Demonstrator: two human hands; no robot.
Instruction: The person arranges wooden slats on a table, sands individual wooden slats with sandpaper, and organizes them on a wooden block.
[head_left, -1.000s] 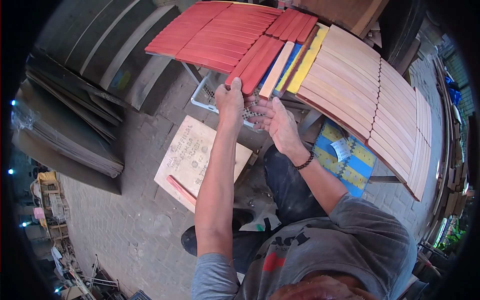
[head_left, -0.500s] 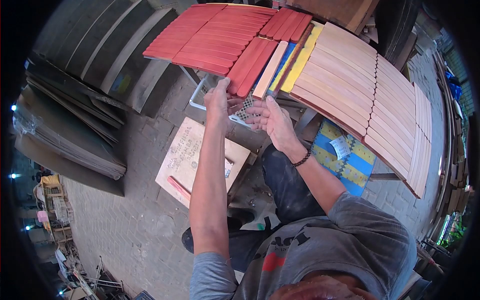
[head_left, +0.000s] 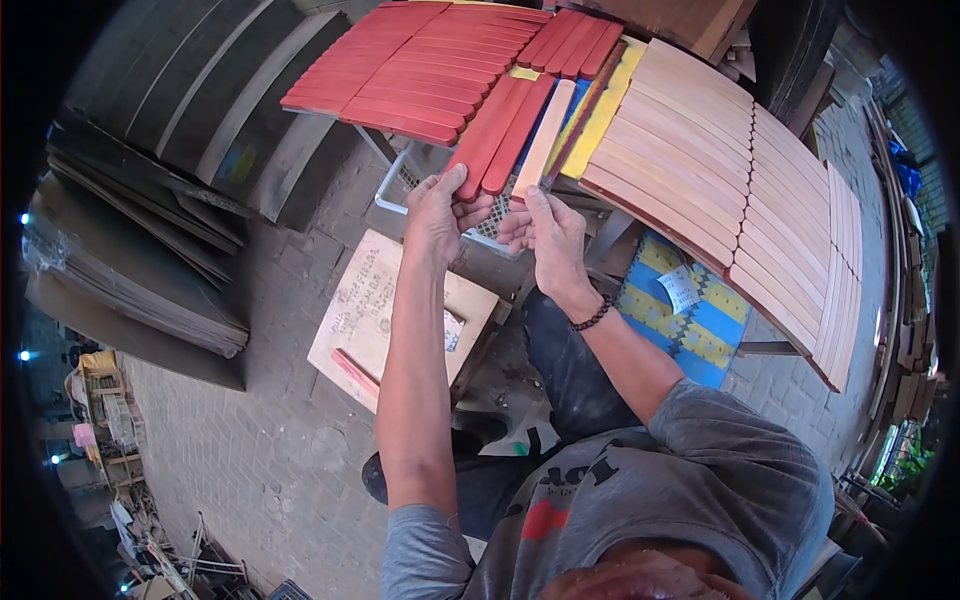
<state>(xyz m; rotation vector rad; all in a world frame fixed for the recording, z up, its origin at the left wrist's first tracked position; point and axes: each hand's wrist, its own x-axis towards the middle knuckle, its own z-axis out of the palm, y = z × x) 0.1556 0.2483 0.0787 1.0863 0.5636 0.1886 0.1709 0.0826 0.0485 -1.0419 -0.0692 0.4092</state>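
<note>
My left hand [head_left: 437, 217] is closed on the near end of a red-painted wooden slat [head_left: 488, 142], thumb on top and fingers curled below. Another red slat [head_left: 520, 138] lies right beside it. My right hand [head_left: 552, 240] pinches the near end of an unpainted wooden slat [head_left: 545, 138], its other fingers spread underneath. To the left are rows of red slats [head_left: 400, 75] laid edge to edge. Rows of bare slats [head_left: 680, 150] cover the right side, beyond a dark brown strip [head_left: 590, 110] on a yellow surface.
Below my hands stands a low wooden board [head_left: 365, 290] with handwriting and a red-edged stick [head_left: 355, 372]. A white plastic crate [head_left: 392, 190] sits under the slats. Dark sheets [head_left: 140, 270] are stacked at left. A blue-and-yellow mat [head_left: 650, 300] lies at right.
My right hand has moved up and taken hold of the bare slat's end. The red slats by my left hand have shifted slightly, and the bare slat has swung a little away from them.
</note>
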